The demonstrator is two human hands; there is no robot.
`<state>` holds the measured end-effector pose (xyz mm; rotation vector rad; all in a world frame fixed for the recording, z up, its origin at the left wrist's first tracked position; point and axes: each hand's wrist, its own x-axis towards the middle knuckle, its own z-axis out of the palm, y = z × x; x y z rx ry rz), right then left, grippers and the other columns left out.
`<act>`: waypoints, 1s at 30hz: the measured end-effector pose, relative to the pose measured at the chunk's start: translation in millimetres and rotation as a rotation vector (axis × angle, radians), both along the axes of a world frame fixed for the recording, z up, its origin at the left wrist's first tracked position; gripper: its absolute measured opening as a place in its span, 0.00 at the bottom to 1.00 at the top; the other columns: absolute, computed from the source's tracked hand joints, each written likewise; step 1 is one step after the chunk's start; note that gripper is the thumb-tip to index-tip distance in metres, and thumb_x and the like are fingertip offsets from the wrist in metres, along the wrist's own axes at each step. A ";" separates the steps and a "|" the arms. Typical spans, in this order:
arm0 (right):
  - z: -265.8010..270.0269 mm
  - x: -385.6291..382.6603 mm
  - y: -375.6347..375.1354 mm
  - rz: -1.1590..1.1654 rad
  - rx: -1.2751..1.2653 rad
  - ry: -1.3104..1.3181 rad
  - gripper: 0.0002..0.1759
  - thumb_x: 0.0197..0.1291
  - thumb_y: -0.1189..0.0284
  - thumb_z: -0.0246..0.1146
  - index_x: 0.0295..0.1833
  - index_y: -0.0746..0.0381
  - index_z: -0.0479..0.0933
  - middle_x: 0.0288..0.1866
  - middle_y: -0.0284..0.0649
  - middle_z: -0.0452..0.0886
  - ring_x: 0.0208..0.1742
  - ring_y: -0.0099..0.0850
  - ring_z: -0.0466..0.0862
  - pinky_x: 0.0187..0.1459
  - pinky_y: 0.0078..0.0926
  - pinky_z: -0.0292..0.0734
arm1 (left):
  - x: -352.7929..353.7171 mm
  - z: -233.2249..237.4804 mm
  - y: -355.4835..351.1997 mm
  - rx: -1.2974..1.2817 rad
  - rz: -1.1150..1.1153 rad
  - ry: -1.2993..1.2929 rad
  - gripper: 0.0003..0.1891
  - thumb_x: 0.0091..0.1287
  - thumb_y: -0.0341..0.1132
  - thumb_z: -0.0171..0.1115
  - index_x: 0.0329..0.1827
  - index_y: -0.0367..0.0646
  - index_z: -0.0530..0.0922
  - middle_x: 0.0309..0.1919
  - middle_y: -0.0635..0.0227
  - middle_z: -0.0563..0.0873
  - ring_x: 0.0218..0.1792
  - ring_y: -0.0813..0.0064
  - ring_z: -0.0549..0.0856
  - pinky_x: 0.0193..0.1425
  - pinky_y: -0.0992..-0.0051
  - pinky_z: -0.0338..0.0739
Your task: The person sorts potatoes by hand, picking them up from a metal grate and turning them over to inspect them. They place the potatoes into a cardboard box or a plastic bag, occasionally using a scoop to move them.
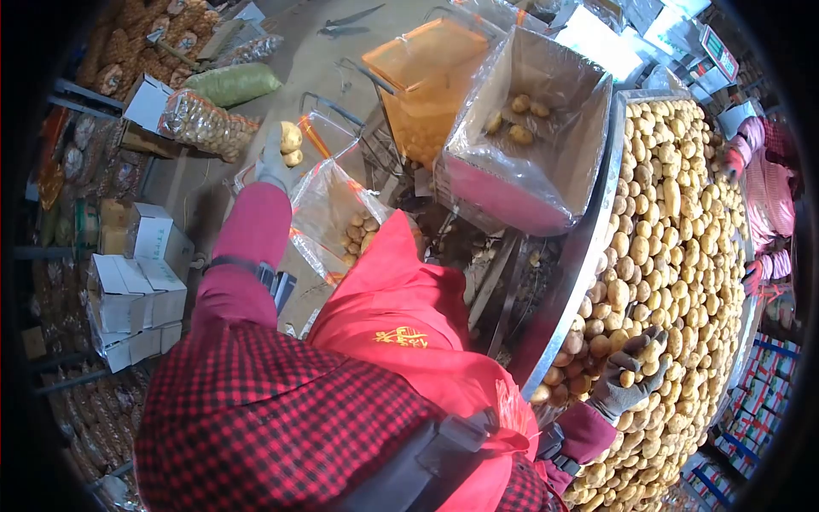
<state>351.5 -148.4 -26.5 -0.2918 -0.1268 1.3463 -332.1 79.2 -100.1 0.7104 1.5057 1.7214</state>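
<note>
Hidden areas: the lens rim blacks out all four corners, and the apron (pixel 409 324) and checked shirt cover the lower centre, so the floor beneath them cannot be seen. The left hand (pixel 271 166) is gloved and seen from behind. Its fingers are mostly out of sight, but it is closed around two potatoes (pixel 291 136), one stacked above the other. The upper one is oval with its long axis running roughly away from the person. The axis of the lower one cannot be determined. These potatoes are held in the air just beyond the far edge of a clear bag (pixel 320 205), which has more potatoes in its bottom. The right hand (pixel 627 384), in a grey glove, lies on the near edge of the pile (pixel 674 222) with its fingers (pixel 653 337) curled around several small potatoes (pixel 638 363). These are too round and too small to assign an axis. The pile fills a table with a metal rim (pixel 589 247), and the frame cuts off the table's right and bottom edges. A lined box (pixel 512 192) stands against the rim's left edge and holds a few potatoes. An orange crate (pixel 426 68) stands beyond the box. Mesh sacks (pixel 205 124) and white cartons (pixel 136 294) lie well to the left. A co-worker's striped sleeve (pixel 768 192) is partly cut off at the table's far right edge.
</note>
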 end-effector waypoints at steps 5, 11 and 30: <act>4.8 -5.4 -2.0 -0.033 -0.036 -0.019 0.30 0.82 0.55 0.51 0.82 0.54 0.66 0.80 0.43 0.73 0.69 0.43 0.80 0.44 0.31 0.84 | -74.2 -41.3 34.1 -0.491 0.331 -0.177 0.21 0.72 0.48 0.70 0.61 0.48 0.82 0.58 0.67 0.83 0.53 0.72 0.83 0.55 0.69 0.84; 1.2 -11.2 2.9 -0.004 -0.006 0.008 0.30 0.80 0.57 0.53 0.81 0.57 0.67 0.81 0.46 0.71 0.72 0.42 0.78 0.45 0.29 0.82 | -34.8 -55.0 37.7 0.024 -0.542 0.795 0.20 0.79 0.39 0.61 0.71 0.46 0.78 0.56 0.67 0.84 0.51 0.69 0.85 0.54 0.68 0.84; 24.7 -37.6 -29.5 -0.340 -0.048 0.061 0.34 0.80 0.50 0.52 0.81 0.57 0.65 0.73 0.48 0.78 0.64 0.43 0.85 0.45 0.33 0.91 | 386.4 62.8 89.0 0.302 -1.120 0.664 0.30 0.77 0.37 0.64 0.79 0.37 0.68 0.68 0.56 0.79 0.64 0.65 0.80 0.68 0.66 0.76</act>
